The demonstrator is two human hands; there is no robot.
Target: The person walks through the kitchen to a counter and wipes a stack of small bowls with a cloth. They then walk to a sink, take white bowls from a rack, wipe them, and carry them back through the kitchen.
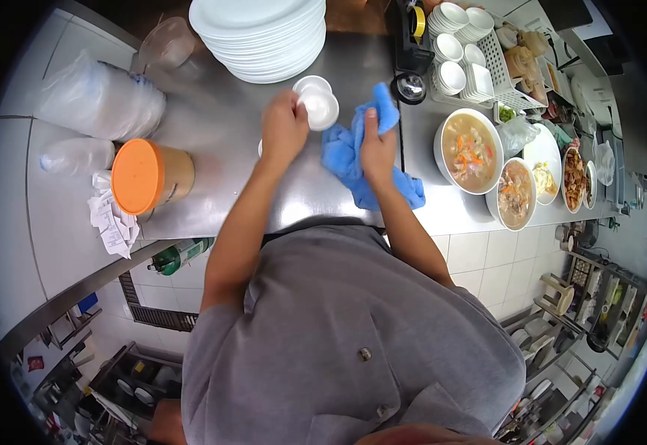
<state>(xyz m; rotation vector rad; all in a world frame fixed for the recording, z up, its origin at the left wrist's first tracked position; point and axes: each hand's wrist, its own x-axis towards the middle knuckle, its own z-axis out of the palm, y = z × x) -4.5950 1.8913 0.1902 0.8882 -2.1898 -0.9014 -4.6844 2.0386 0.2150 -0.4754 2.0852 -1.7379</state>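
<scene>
My left hand point(285, 127) is closed at the edge of a small white sauce dish point(319, 110), fingertips right at its rim. A second small round white shape point(311, 83) overlaps it at the far side. My right hand point(379, 153) grips a bunched blue cloth point(347, 152), thumb laid along it, with one end sticking up and the rest hanging toward the counter's near edge. The cloth is just right of the dish. Part of another white item shows beside my left wrist, mostly hidden by it.
On the steel counter point(219, 141) stand a tall stack of white plates point(260, 33) and an orange-lidded tub point(138, 176). Bagged containers point(101, 96) and paper receipts point(114, 222) lie left. At right are soup bowls point(469, 150), plated food and a basket of small dishes point(463, 59).
</scene>
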